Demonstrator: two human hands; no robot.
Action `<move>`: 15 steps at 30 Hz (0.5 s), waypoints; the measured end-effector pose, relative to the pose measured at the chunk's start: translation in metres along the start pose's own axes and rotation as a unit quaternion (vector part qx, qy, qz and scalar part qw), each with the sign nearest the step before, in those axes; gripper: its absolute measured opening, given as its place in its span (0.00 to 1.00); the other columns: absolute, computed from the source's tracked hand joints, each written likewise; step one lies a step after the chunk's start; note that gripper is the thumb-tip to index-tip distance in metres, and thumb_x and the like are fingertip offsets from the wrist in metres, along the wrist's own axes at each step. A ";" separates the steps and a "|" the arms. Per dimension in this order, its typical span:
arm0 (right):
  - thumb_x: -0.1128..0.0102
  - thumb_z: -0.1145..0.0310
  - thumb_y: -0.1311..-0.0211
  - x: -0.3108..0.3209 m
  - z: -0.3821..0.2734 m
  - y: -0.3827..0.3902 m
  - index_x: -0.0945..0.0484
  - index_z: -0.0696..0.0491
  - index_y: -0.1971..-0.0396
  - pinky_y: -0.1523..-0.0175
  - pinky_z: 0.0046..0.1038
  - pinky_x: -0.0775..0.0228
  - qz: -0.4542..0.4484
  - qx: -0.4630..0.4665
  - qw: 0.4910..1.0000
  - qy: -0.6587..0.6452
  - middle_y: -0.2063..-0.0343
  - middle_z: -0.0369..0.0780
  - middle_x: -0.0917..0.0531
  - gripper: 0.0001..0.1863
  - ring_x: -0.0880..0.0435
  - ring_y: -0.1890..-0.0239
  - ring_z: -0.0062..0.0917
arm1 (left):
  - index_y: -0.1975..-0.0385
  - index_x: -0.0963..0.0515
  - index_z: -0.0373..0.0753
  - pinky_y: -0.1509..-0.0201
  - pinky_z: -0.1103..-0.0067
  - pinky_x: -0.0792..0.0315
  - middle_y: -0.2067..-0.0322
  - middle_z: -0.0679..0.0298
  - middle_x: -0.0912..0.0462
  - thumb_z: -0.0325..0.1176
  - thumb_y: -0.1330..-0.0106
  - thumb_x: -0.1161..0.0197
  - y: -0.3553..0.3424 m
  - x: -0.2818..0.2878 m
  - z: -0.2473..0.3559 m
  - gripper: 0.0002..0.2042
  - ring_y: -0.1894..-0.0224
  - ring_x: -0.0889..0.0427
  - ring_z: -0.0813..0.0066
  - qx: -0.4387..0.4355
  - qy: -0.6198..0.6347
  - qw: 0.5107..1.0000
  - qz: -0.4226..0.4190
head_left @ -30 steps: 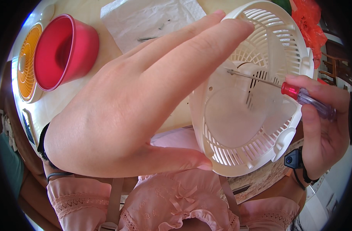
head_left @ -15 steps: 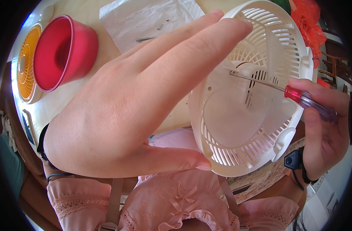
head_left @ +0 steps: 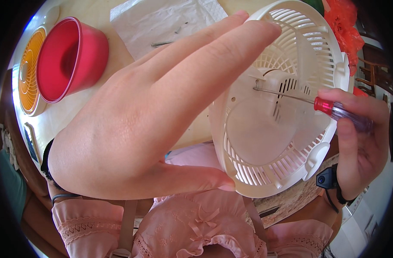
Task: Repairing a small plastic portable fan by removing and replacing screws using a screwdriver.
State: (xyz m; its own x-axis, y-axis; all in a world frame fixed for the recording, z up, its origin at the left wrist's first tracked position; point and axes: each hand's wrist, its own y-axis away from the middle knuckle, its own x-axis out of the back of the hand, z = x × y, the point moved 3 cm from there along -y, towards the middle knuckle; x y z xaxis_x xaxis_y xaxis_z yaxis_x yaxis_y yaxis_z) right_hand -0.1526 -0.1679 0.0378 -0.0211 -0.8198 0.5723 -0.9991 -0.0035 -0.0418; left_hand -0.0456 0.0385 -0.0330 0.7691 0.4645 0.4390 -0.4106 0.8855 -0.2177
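A cream table (head_left: 87, 13) spreads under everything. The white fan cover (head_left: 259, 133), a slatted plastic shell, is tilted up between the two hands, its hollow inner side facing the wearer. At the far edge of the table lies a white sheet (head_left: 132, 26). The fan with an orange grille (head_left: 29, 73) is at the far left, with a red bowl (head_left: 93, 53) tipped on its side just beside it. A crumpled red bag (head_left: 345, 32) sits behind the cover's right edge.

The left hand (head_left: 132, 116) holds the cover in a wide span: its fingers stretch to the upper rim and its thumb reaches the lower rim, so the cover lies beyond the palm, to its right. How firmly it presses cannot be told. The right hand (head_left: 364, 146), right of the cover, is closed round the handle of a screwdriver (head_left: 323, 105), thumb and fingers pinching it. The shaft points left across the hollow, its tip near a small hole; whether they touch is unclear. A small black camera (head_left: 326, 178) is strapped to the right wrist. Small screws (head_left: 161, 44) lie on the sheet.
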 end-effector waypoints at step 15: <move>0.51 0.72 0.30 0.004 0.011 -0.007 0.30 0.62 0.53 0.48 0.24 0.26 0.057 0.000 0.998 -0.028 0.58 0.49 0.18 0.11 0.18 0.56 0.26 | 0.55 0.22 0.37 0.45 0.68 0.31 0.55 0.58 0.24 0.33 0.43 0.30 -0.005 0.009 0.007 0.17 0.49 0.28 0.58 -0.021 -0.021 1.000 -0.004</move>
State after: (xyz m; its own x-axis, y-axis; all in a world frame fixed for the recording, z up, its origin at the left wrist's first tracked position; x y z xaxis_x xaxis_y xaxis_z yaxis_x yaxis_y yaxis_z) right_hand -0.1456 -0.1772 0.0311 -0.1328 -0.8456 0.5170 -0.9903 0.0916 -0.1044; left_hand -0.0406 0.0383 -0.0220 0.7506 0.4566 0.4777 -0.3828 0.8897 -0.2489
